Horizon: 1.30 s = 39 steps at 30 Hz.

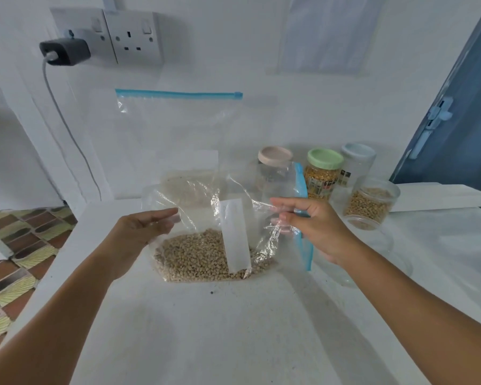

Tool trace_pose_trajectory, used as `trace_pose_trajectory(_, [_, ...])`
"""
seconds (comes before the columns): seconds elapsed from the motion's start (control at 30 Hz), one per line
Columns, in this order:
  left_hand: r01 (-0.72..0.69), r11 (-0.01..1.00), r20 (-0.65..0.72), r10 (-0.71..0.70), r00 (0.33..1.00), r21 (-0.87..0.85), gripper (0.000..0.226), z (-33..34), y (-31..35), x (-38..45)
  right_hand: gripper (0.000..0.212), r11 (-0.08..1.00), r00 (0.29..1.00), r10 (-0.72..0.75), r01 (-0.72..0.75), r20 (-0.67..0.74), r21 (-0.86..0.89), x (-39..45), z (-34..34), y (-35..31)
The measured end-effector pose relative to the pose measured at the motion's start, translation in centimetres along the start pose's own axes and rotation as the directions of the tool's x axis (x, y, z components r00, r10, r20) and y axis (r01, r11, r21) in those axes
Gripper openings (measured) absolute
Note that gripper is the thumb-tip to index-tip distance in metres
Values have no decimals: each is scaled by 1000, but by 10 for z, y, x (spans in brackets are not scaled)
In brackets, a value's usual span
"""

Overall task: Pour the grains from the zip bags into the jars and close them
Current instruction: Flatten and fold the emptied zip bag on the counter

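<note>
1. Two bare hands work over a white surface. The left hand has its grip closed in a pinch on the left edge of a clear plastic zip bag with a blue zipper strip; the right hand has its grip clamped on the crumpled plastic just beside the blue zipper strip on the bag's right side.
2. One load of beige round grains lies in the bottom of that held bag, which rests on the surface between the hands. A white label strip runs down the bag's front.
3. One second clear zip bag with a blue zipper top stands against the white wall, behind the held bag.
4. One open clear jar partly filled with beige grains sits to the right of the right hand, no lid on it.
5. Three lidded clear jars stand behind, in a row: a pink-lidded jar, a green-lidded jar holding yellow grains and a pale blue-lidded jar.
6. One double wall socket carries a black plug adapter, upper left.
</note>
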<state>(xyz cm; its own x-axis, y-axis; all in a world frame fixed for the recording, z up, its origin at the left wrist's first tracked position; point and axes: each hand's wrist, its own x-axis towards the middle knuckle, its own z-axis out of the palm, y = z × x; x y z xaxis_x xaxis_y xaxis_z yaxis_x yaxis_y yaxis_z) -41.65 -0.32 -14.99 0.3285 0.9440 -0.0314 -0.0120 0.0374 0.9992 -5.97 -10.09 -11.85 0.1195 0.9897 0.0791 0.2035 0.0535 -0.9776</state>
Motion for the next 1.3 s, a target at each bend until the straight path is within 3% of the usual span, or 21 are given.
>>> trace_pose_trajectory(0.2, [-85,990,-130,70,989,-113,35,3,2,4,35,996,997,-51,56,-60,74,6,-2,-5])
trace_pose_trajectory(0.53, [-216,963,-208,181,961,-159,17,-1,31,10,33,984,992,-86,98,-89,146,9,-5,-23])
trace_pose_trajectory(1.0, [-357,932,-191,341,921,-59,15,14,119,14,30,924,960,-221,263,-175,277,34,-30,-82])
trace_pose_trajectory(1.1, [-369,928,-179,355,918,-53,24,23,138,16,30,912,952,-247,291,-179,291,35,-41,-93])
trace_pose_trajectory(1.3, [-396,918,-170,388,906,-13,17,50,163,24,30,890,939,-270,327,-212,319,33,-69,-102])
